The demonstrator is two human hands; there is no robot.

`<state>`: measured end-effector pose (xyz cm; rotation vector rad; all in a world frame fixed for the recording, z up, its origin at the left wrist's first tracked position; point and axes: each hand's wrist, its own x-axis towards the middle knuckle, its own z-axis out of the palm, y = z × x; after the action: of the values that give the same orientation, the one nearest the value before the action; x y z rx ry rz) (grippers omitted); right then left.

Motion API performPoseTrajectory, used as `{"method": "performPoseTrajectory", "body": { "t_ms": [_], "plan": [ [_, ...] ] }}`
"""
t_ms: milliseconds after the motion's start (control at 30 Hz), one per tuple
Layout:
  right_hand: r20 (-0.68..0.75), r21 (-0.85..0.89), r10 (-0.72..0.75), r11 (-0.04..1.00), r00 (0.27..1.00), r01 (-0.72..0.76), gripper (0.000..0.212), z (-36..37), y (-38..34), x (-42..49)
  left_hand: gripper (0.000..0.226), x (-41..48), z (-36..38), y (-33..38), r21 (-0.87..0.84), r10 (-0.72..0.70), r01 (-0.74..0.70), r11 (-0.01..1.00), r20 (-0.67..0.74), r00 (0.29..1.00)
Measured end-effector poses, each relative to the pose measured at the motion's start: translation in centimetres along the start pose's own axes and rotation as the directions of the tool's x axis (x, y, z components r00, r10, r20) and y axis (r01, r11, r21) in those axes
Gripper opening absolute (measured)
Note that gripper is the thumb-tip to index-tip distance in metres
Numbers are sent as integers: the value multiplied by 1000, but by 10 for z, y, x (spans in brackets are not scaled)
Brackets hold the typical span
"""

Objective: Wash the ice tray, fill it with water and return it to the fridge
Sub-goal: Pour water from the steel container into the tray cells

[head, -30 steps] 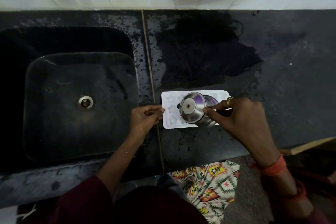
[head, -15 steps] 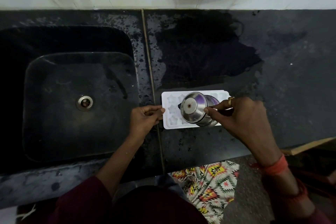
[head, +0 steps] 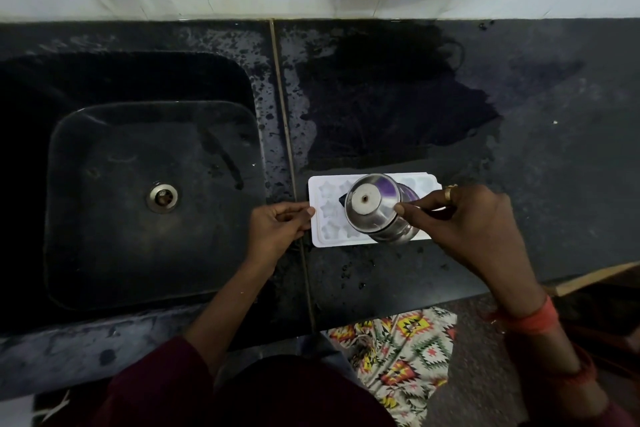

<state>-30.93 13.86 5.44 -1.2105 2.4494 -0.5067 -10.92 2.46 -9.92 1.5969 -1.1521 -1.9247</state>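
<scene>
The sink [head: 104, 218] lies left of the left grip [head: 277, 229]. This grip pinches the left edge of the white ice tray [head: 327, 215], probably to steady it during filling. The tray lies flat on the wet bench [head: 519, 149], between both grips. The right grip [head: 467, 225] grasps a steel pot [head: 374, 208], tipped over the tray with its base towards the camera, probably to pour water into the star-shaped cavities. No brand, label or writing is legible.

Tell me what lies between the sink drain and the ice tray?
Head view: sink floor, wet counter strip, then the left hand pinching the ice tray.
</scene>
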Motion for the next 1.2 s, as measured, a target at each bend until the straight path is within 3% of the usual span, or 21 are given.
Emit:
{"method": "performPoseTrajectory", "body": {
  "t_ms": [333,700,1200],
  "plan": [
    [-34,59,27,998,999,-25,28,-2,-3,6,9,-1,0,1,-4,-5,5,1000,7,1000],
    [-109,-19,-11,1000,994,9,25,9,-4,12,12,0,-1,-1,5,6,-6,1000,9,1000],
    [-88,-44,-32,999,996,28,27,12,-9,11,16,1,-1,-1,14,5,-5,1000,10,1000]
  ]
}}
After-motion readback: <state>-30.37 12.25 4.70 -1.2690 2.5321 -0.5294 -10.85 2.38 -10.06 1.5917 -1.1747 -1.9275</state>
